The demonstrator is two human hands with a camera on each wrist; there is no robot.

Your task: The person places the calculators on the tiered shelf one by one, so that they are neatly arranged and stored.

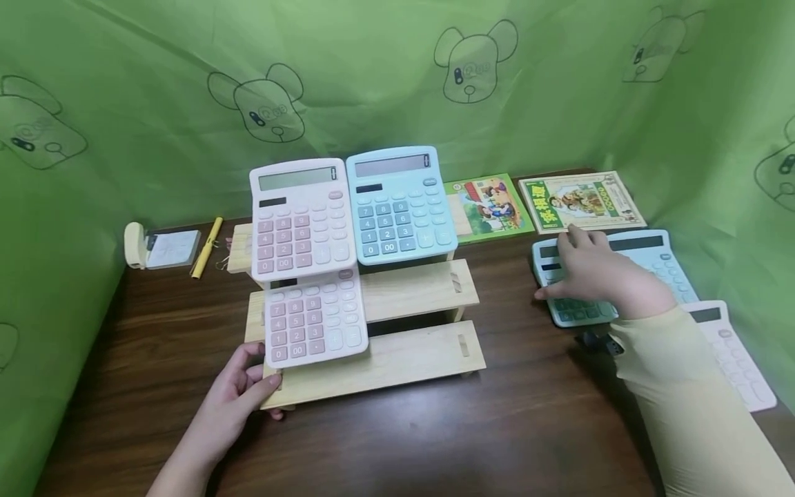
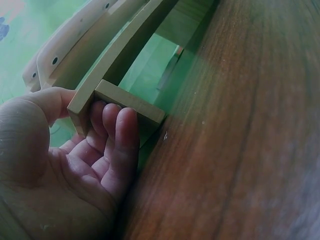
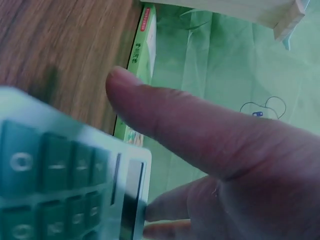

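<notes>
three-tiered wooden rack (image 1: 404,362): upright, bare-grained | pale-blue calculator (image 1: 579,314): face-up, right of rack

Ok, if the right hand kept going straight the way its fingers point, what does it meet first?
Likely the cream-bordered book, just beyond the blue calculator under the right hand. Height is unclear, so the fingers might pass over it.

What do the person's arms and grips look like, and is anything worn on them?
Both grips are ordinary human hands with no gloves. A plain, pale yellow sleeve, wrinkled toward the cuff, covers the right forearm above the right grip; a small black piece shows by that cuff. The left grip has no sleeve showing on its visible forearm.
</notes>
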